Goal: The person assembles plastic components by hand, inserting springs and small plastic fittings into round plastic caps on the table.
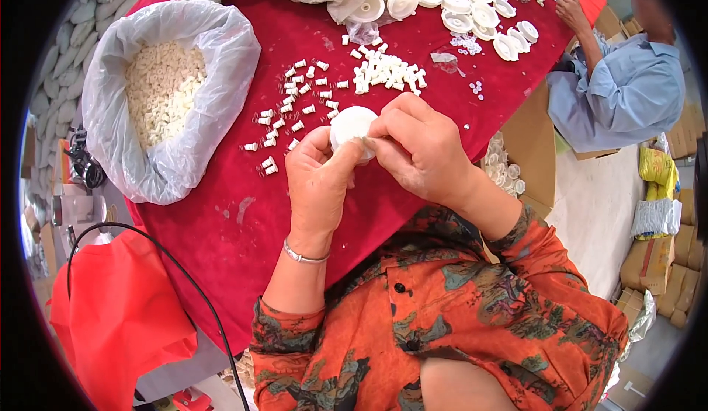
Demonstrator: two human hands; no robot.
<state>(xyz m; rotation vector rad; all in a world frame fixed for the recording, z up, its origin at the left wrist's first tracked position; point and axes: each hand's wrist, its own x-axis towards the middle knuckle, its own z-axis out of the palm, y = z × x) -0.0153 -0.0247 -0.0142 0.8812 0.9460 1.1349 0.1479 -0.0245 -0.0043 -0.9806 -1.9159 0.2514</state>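
Note:
Over the red cloth, a round white plastic disc [351, 125] is held up between both hands. My left hand [318, 175] grips its left and lower edge with thumb and fingers. My right hand [415, 144] pinches at its right edge; whatever small part may sit between those fingertips is hidden. Just beyond the hands are a heap of small white plastic spools [386, 70] and a looser scatter of spools with dark coils [304, 89] to its left. Farther back, many similar white discs [457, 4] lie in a spread pile.
A clear plastic bag [234, 50] of small cream pieces stands at left on the red-covered table [199, 238]. Tiny clear rings [466, 42] lie near the discs. A cardboard box [532, 142] with white parts is at right. Another person [619, 79] works beyond it. A black cable [184, 278] hangs at lower left.

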